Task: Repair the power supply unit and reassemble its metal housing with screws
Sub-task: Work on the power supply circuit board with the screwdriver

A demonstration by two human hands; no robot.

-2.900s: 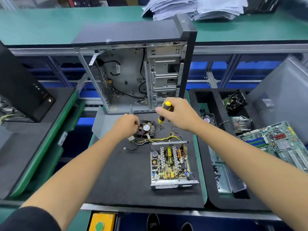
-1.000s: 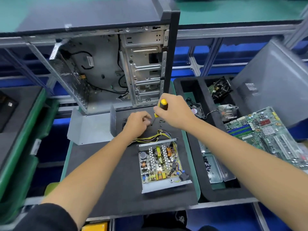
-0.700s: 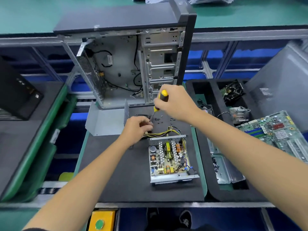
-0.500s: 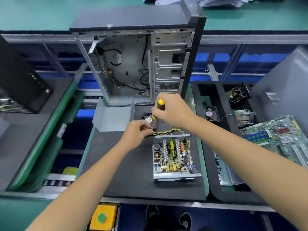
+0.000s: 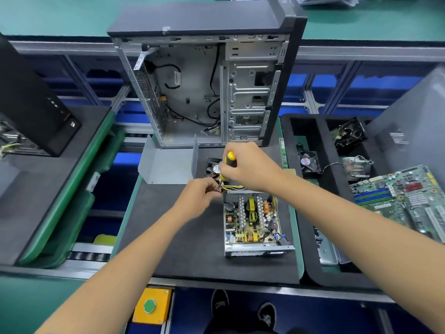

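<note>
Your forearms are bare all the way from the bottom edge of the view to the wrists; no sleeve, glove, watch or ring shows on either one. Your left hand [image 5: 199, 197] and right hand [image 5: 250, 168] are likewise uncovered. Below the worktop edge, your dark shoes [image 5: 243, 309] show pale markings on their toes.
</note>
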